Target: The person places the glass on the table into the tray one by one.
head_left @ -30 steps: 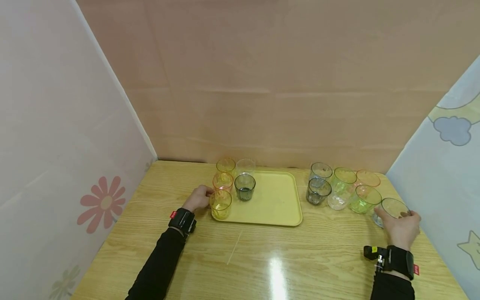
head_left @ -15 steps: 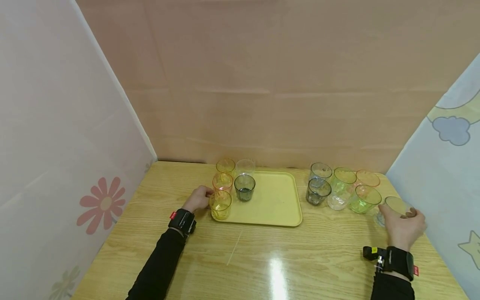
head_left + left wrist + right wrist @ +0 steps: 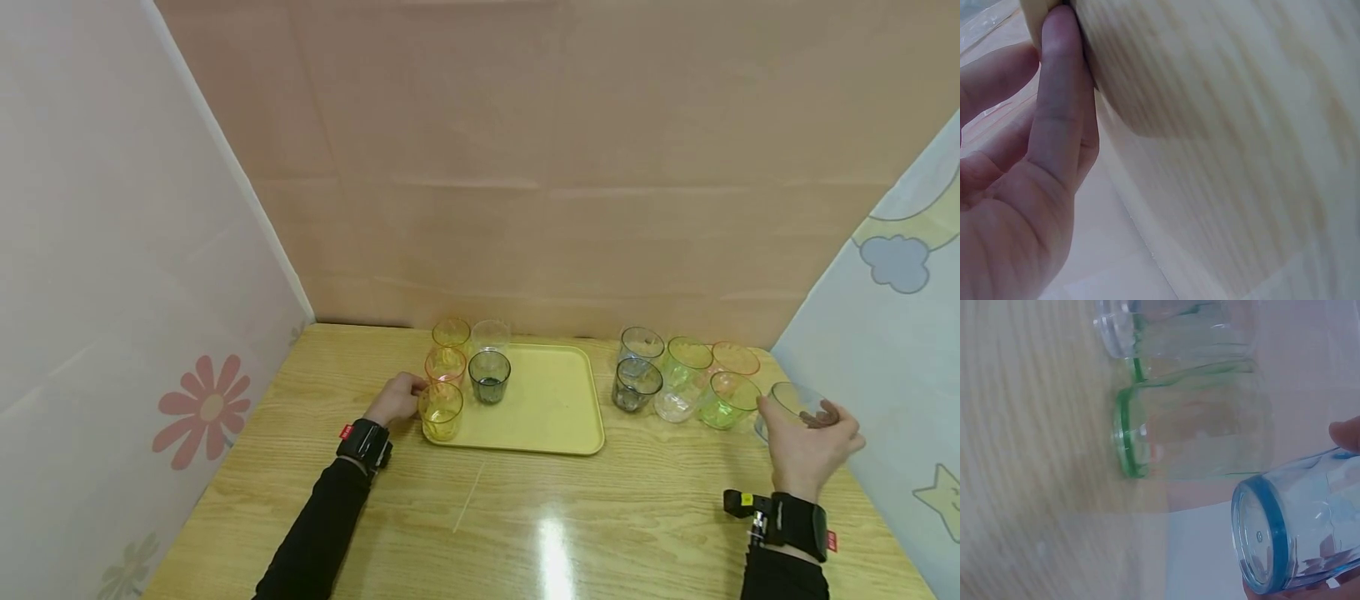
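My left hand [image 3: 393,400] is at the left edge of a yellow tray [image 3: 555,400], pinching its rim [image 3: 1034,22] between thumb and fingers in the left wrist view. On the tray's left part stand a grey glass [image 3: 490,377], a front yellow glass [image 3: 441,412], a pinkish-red-rimmed glass [image 3: 446,364] and others behind. At the far right my right hand [image 3: 813,450] grips a clear, blue-tinted drinking glass [image 3: 1310,531] by its sides. Its thick base hangs above the table in the right wrist view, beside a standing green glass [image 3: 1204,425].
Right of the tray several glasses stand close together: a grey one [image 3: 637,385], a green one [image 3: 731,402], a pink-rimmed one [image 3: 735,358] and more. A tan backdrop [image 3: 555,208] rises behind the wooden table [image 3: 510,517]; printed panels flank it.
My right hand has raised the blue-tinted glass off the table, moving slightly up and to the right. The left hand stays at the tray's edge.
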Demonstrator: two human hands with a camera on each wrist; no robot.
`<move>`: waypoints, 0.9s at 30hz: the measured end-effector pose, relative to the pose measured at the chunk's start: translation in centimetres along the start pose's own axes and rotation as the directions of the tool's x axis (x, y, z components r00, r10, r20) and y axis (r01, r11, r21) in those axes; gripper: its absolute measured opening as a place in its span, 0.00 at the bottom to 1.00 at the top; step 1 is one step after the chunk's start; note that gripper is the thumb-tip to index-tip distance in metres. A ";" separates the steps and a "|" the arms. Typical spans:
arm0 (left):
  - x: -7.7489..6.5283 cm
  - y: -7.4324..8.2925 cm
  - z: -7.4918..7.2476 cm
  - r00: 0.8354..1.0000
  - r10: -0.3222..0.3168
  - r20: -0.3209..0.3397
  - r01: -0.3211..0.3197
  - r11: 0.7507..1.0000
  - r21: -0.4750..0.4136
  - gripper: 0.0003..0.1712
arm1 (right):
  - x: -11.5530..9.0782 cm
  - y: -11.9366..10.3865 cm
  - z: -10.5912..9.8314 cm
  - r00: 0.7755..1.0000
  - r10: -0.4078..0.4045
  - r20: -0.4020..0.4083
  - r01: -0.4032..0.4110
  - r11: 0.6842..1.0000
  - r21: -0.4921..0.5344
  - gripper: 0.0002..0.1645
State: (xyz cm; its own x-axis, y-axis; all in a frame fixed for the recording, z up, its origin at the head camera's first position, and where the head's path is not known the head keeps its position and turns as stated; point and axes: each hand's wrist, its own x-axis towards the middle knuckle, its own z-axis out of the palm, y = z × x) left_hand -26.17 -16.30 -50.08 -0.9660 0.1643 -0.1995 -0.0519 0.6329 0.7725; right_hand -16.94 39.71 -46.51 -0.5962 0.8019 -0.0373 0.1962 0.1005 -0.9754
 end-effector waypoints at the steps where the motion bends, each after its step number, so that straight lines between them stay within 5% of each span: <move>1: 0.0 0.0 0.0 1.000 -0.001 0.002 0.001 1.000 -0.003 0.13 | -0.2 -0.2 0.0 1.000 -0.015 0.000 0.015 1.000 0.024 0.42; 6: 0.0 0.1 0.0 1.000 -0.001 0.004 0.001 1.000 -0.003 0.14 | -1.2 -1.5 0.3 0.998 -0.067 0.010 0.064 0.981 0.180 0.44; 17: 0.0 0.2 0.0 1.000 0.001 -0.001 -0.001 0.999 0.032 0.14 | -3.3 -3.9 1.8 0.982 -0.156 0.109 0.112 0.937 0.331 0.44; 27: -0.1 0.3 -0.2 1.000 0.025 -0.009 -0.025 0.998 0.063 0.13 | -5.1 -4.5 4.2 0.934 -0.288 0.209 0.209 0.919 0.334 0.43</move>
State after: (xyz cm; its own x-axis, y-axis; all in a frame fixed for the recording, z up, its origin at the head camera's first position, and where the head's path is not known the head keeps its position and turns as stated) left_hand -26.15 -16.29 -49.67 -0.9693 0.1733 -0.1744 -0.0120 0.6752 0.7375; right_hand -18.00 32.68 -42.86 -0.7767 0.5970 0.2009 -0.2042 0.0630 -0.9769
